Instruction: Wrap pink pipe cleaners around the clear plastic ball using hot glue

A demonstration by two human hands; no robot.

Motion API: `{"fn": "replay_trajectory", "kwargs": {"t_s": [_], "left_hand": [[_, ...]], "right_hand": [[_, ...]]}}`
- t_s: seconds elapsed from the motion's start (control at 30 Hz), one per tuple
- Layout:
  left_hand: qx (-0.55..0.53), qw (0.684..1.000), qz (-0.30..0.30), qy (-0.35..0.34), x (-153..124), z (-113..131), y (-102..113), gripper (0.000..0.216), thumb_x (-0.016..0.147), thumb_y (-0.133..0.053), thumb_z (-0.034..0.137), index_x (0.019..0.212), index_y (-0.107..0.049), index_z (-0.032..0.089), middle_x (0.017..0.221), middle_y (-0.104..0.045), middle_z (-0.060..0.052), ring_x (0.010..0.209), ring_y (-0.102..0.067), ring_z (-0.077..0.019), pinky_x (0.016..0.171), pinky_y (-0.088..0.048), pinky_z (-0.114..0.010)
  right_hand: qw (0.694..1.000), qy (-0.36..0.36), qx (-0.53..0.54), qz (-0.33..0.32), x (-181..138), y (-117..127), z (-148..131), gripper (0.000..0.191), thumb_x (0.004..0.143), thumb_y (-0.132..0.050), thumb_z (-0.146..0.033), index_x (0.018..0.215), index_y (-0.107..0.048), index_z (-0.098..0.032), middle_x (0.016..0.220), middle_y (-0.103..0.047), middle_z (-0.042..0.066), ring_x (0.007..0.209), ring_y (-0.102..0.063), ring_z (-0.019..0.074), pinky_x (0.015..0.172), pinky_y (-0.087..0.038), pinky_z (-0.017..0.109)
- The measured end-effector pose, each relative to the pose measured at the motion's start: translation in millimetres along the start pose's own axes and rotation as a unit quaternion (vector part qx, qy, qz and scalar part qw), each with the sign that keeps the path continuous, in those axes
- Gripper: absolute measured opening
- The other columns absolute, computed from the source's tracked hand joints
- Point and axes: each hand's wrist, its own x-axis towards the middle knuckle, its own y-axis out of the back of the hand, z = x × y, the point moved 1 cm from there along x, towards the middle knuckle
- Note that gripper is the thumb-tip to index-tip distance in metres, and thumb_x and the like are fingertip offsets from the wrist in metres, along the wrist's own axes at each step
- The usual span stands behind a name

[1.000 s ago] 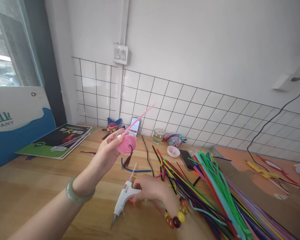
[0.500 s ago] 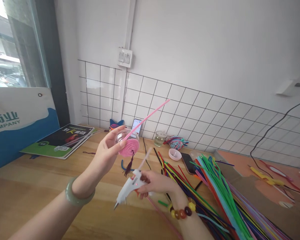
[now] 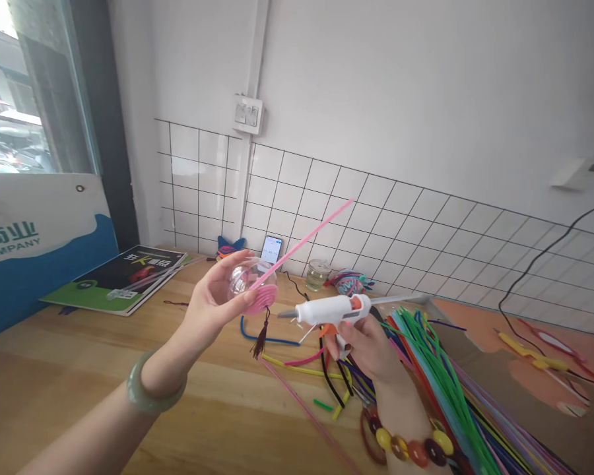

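Observation:
My left hand [image 3: 212,303] is raised over the wooden table [image 3: 54,369], its fingers closed round a clear plastic ball [image 3: 250,280] wrapped with a pink pipe-cleaner coil [image 3: 263,298]. A long pink end sticks up to the right and a dark tassel [image 3: 261,336] hangs below. My right hand [image 3: 366,346] grips a white glue gun [image 3: 334,310] by its handle. The gun is held level, nozzle pointing left, its tip just to the right of the coil.
A big heap of coloured pipe cleaners [image 3: 440,382] covers the table's right side. Loose pieces lie below my hands. By the tiled wall stand a phone [image 3: 270,249], a glass jar [image 3: 317,274] and a woven toy [image 3: 349,282]. A booklet [image 3: 116,278] lies at left.
My right hand lifted the glue gun off the table and swung it level, nozzle toward the coil. My left hand turned the ball so the coil faces down and right.

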Motion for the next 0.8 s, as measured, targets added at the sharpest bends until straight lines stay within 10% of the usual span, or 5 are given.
{"fn": "replay_trajectory", "kwargs": {"t_s": [0.23,0.8], "left_hand": [[0.028,0.999,0.015,0.014,-2,9,-8,0.053,0.073,-0.081,0.027,0.124,-0.065,0.025,0.123,-0.066,-0.010,0.112,-0.062,-0.0274,0.089,-0.057,-0.039],[0.062,0.998,-0.009,-0.020,-3,6,-6,0.053,0.076,-0.078,0.024,0.126,-0.063,0.024,0.135,-0.059,-0.012,0.125,-0.054,-0.0297,0.109,-0.042,-0.046]], "right_hand": [[0.971,0.134,-0.140,0.138,-9,-18,-26,0.024,0.096,-0.056,-0.041,0.091,-0.064,-0.018,0.077,-0.066,0.003,0.050,-0.054,0.0111,0.050,-0.046,0.027],[0.912,0.153,-0.335,0.182,-20,-32,-32,0.025,0.097,-0.053,-0.042,0.094,-0.063,-0.019,0.065,-0.056,0.000,0.053,-0.049,0.0142,0.047,-0.042,0.026]]}}
